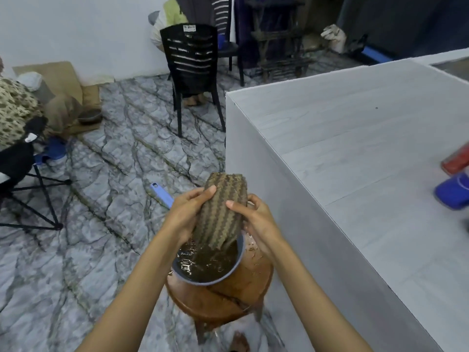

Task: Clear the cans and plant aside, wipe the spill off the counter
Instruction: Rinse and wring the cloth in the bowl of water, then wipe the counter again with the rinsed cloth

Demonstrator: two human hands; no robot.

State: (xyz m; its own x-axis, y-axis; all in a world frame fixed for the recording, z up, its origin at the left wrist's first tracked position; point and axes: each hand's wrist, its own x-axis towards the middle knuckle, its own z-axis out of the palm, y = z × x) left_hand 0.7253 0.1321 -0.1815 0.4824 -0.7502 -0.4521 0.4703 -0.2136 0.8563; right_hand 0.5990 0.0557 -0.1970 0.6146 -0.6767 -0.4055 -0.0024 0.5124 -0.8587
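I hold the cloth (220, 212), a brown woven rag with a zigzag pattern, up on end over the pan (203, 282). My left grip (186, 212) is curled round its left side, thumb across the front. My right grip (258, 219) clasps the right side the same way, thumb pressed on the weave. The rag is soaked, and its lower end hangs down into the pan, touching the murky brown water there. The pan is blue, and its handle (162, 194) points away from me to the left, behind my left wrist.

The pan sits on a round wooden stool (228, 298), whose top is wet with drops. The stool stands on the marbled floor (101, 199), just beside the left side wall of the white surface (355, 148) and below its top.

On the surface, towards its right side, a red can (456, 161) and a blue can (451, 193) lie close together. Both are blurred and cut off by the edge of the view, so I cannot tell whether they touch. A small dark speck (376, 107) shows further back on the top.

Beyond the far left corner of the surface a black plastic chair (193, 62) stands on the floor. A black folding chair (22, 174) stands at the far left.
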